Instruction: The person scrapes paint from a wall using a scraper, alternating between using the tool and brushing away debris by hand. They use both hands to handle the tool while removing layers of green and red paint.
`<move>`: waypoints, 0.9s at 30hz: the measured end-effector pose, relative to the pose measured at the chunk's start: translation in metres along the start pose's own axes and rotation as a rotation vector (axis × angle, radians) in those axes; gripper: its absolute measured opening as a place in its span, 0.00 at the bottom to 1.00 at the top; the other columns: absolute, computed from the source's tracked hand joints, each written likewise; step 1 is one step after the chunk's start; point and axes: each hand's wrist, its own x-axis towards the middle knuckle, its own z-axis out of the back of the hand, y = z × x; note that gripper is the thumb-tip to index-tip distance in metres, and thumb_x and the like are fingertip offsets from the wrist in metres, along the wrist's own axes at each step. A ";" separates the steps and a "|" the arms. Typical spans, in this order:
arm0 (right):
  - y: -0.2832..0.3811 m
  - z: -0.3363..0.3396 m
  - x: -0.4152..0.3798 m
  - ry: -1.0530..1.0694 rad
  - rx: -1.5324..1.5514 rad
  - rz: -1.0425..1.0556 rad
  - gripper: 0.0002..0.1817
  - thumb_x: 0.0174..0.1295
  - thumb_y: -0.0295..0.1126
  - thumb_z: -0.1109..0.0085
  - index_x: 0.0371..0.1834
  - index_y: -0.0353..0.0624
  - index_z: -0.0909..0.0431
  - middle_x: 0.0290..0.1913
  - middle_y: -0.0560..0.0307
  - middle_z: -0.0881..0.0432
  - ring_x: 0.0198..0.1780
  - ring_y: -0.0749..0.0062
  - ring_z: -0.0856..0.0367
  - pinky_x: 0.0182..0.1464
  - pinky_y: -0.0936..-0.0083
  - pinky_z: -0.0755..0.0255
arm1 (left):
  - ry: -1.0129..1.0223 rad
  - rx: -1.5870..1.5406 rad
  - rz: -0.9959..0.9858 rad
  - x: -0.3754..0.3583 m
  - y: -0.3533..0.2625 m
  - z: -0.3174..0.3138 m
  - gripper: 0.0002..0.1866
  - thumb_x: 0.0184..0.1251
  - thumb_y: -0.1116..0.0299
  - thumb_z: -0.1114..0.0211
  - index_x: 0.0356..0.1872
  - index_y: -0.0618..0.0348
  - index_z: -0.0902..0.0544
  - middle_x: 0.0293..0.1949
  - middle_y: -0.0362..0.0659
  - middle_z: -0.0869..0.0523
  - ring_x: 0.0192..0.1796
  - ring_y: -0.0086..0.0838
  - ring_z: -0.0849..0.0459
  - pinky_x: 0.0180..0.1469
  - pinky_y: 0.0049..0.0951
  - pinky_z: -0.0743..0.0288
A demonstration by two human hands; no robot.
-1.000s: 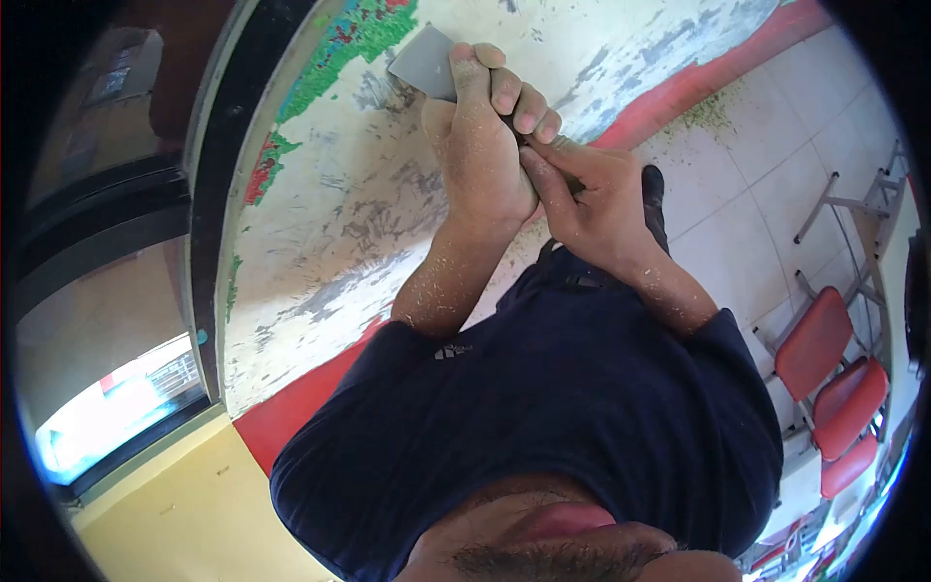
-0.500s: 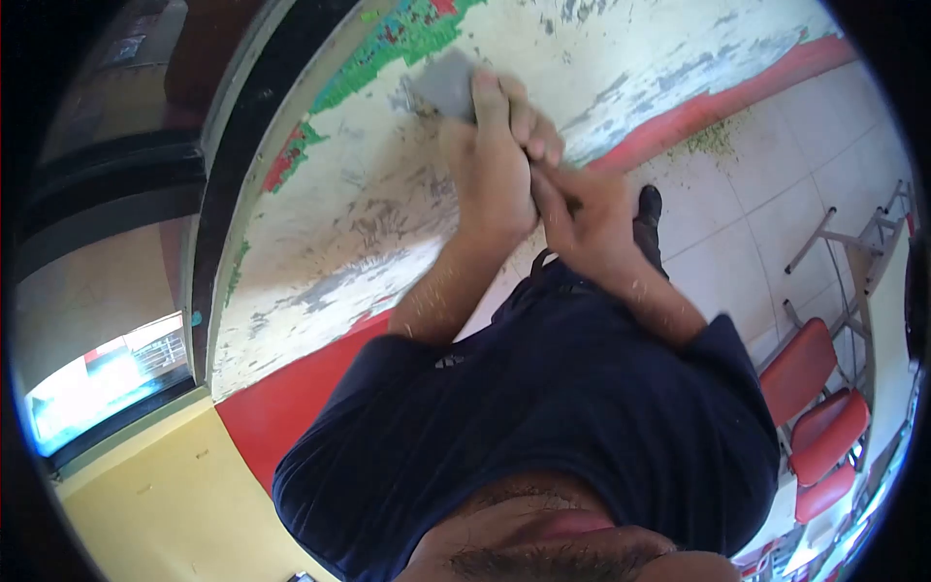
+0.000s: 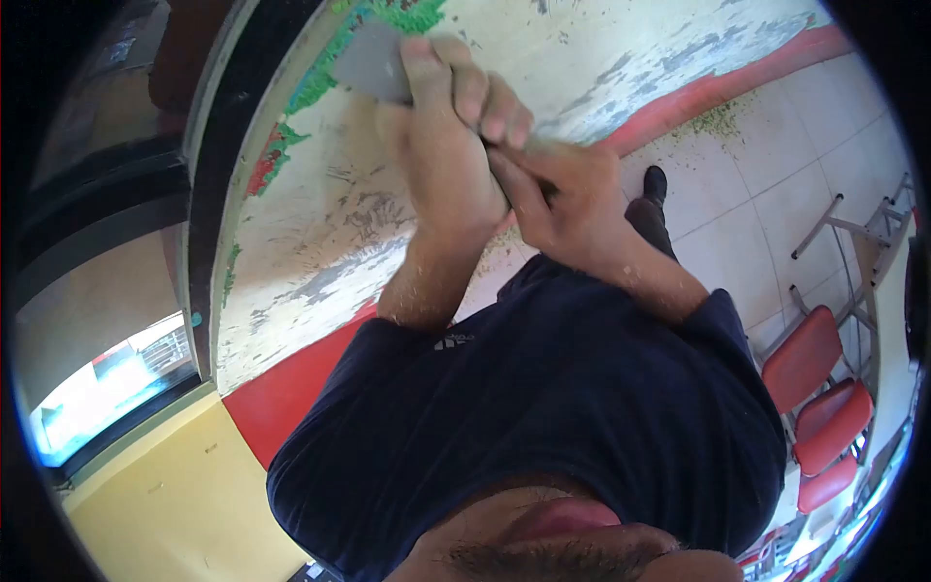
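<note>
Along the pale, scuffed wall (image 3: 359, 238), the person's 2 hands are working close together. The left hand (image 3: 446, 145) is curling firmly around a flat gray scraper (image 3: 373, 63), its fingers bending over and pressing on the tool, with the gray blade sticking out past them. The scraper is sitting in front of the wall's edge, overlapping the green paint patches (image 3: 412, 15) there; motion is blurring the blade, so whether it is touching the wall I cannot tell.

The right hand (image 3: 572, 194) is closing in on itself just beside the left hand, the 2 of them touching. Its thumb is lying along the left palm's heel and its fingers are folding inward; what they are gripping is hiding between the hands, and I cannot tell whether it is the scraper's handle.

Pale flecks are clinging to both forearms (image 3: 427, 281). A black window frame (image 3: 218, 165) is bordering the wall on the side by the blade, and a red band (image 3: 737, 82) is running along the wall's base. Beyond that band, greenish flakes (image 3: 718, 118) are lying on the tiled floor (image 3: 766, 184), near a dark shoe (image 3: 656, 182). Farther from the wall, red-padded chairs (image 3: 803, 359) are standing.
</note>
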 end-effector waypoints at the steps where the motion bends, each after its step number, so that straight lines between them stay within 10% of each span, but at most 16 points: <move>1: -0.002 -0.001 -0.003 0.005 0.022 -0.034 0.03 0.57 0.25 0.36 0.33 0.39 0.16 0.20 0.47 0.22 0.19 0.59 0.22 0.22 0.71 0.31 | -0.023 -0.003 0.036 -0.002 0.002 0.002 0.16 0.79 0.56 0.55 0.32 0.55 0.32 0.19 0.33 0.39 0.20 0.20 0.36 0.22 0.24 0.36; 19: -0.008 -0.004 -0.019 -0.016 0.125 -0.122 0.02 0.56 0.25 0.36 0.32 0.40 0.17 0.20 0.48 0.24 0.19 0.58 0.23 0.22 0.69 0.32 | -0.085 -0.020 0.140 -0.011 0.016 0.009 0.16 0.78 0.54 0.54 0.34 0.55 0.31 0.19 0.33 0.38 0.19 0.20 0.36 0.22 0.24 0.34; 20: -0.010 -0.001 -0.021 0.073 0.037 -0.110 0.08 0.60 0.18 0.42 0.42 0.32 0.18 0.21 0.48 0.23 0.21 0.76 0.24 0.25 0.77 0.33 | -0.060 0.002 0.100 -0.008 0.015 0.011 0.17 0.78 0.53 0.54 0.34 0.55 0.31 0.19 0.33 0.38 0.20 0.20 0.35 0.23 0.24 0.34; 23: 0.000 -0.003 0.001 0.072 0.012 0.031 0.10 0.61 0.18 0.42 0.44 0.30 0.18 0.24 0.47 0.20 0.25 0.82 0.22 0.27 0.80 0.31 | -0.047 -0.058 0.008 0.000 -0.006 0.001 0.16 0.78 0.54 0.54 0.35 0.55 0.31 0.19 0.34 0.38 0.20 0.20 0.35 0.23 0.24 0.34; 27: -0.007 -0.012 -0.020 -0.069 0.152 -0.080 0.02 0.56 0.24 0.36 0.32 0.40 0.17 0.20 0.48 0.25 0.19 0.57 0.24 0.21 0.70 0.34 | -0.081 -0.011 0.126 -0.012 0.012 0.013 0.16 0.78 0.54 0.54 0.36 0.56 0.31 0.19 0.34 0.38 0.19 0.19 0.35 0.22 0.24 0.34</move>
